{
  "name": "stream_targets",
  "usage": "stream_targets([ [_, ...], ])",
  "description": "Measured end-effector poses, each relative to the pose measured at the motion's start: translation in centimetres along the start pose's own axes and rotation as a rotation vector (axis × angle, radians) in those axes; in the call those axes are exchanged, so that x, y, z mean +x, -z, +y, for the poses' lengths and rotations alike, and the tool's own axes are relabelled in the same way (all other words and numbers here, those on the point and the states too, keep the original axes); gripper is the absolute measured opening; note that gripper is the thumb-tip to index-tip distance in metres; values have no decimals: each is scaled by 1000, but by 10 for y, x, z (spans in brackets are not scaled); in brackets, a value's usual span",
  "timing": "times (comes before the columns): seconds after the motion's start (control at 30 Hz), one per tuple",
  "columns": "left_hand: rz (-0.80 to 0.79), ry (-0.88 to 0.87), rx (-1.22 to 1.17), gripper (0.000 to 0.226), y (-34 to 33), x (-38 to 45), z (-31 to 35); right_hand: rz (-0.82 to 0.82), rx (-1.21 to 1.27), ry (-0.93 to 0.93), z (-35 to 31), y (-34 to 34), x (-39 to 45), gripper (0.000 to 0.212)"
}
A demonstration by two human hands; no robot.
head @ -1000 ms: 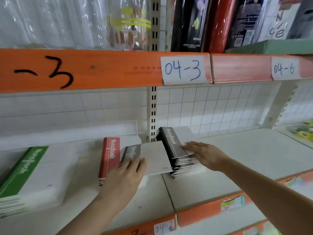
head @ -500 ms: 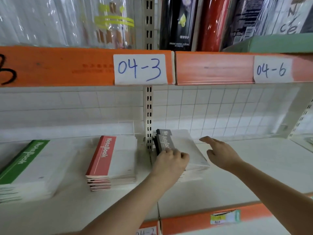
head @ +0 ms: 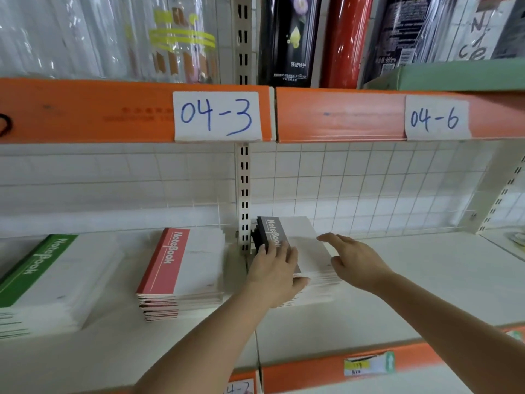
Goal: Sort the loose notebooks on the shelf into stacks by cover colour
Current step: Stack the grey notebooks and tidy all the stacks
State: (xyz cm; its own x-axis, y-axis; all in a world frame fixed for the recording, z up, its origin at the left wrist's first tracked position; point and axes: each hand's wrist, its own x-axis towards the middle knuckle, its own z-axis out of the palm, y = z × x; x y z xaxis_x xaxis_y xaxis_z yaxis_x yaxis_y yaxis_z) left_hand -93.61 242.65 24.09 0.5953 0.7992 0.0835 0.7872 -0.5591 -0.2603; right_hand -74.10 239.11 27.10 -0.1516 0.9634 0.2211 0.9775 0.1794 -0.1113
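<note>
Handwritten labels "04-3" [head: 217,116] and "04-6" [head: 436,118] overhead

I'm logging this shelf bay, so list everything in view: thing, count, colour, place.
green notebook stack: one, green spine band, lower shelf far left.
red notebook stack: one, red band, left of the upright.
black notebook stack: one, black band, right of the upright.
shelf labels: two, white, "04-3" and "04-6", on the orange rail.
price tag: one, yellow-green, lower rail.
packaged goods: several, clear, black, red, upper shelf.
left hand: fingers resting on the black stack.
right hand: open, over that stack's right edge.
</note>
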Motion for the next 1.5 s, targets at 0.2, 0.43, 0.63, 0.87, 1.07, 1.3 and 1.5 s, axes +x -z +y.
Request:
stream_targets([
  [0.2,153,-20,-34,68,10,-43,-25,23,18,62,-30,-5,6,54],
  [0.43,297,47,-69,30,25,-104,-78,57,51,182,-83,-16,17,55],
  [0.63,292,31,-127,27,27,-171,-123,134,89,307,-141,-24,15,45],
  [0.87,285,91,-143,29,8,-276,-190,129,86,350,-243,-41,9,53],
  [1.07,331,169,-55,28,-4,-362,-252,190,110,364,-344,-54,5,52],
  [1.3,373,202,-30,29,-15,-447,-312,280,128,437,-451,-67,-4,53],
  [1.5,311,265,-7,31,-40,-500,-356,228,95,526,-520,-83,6,53],
])
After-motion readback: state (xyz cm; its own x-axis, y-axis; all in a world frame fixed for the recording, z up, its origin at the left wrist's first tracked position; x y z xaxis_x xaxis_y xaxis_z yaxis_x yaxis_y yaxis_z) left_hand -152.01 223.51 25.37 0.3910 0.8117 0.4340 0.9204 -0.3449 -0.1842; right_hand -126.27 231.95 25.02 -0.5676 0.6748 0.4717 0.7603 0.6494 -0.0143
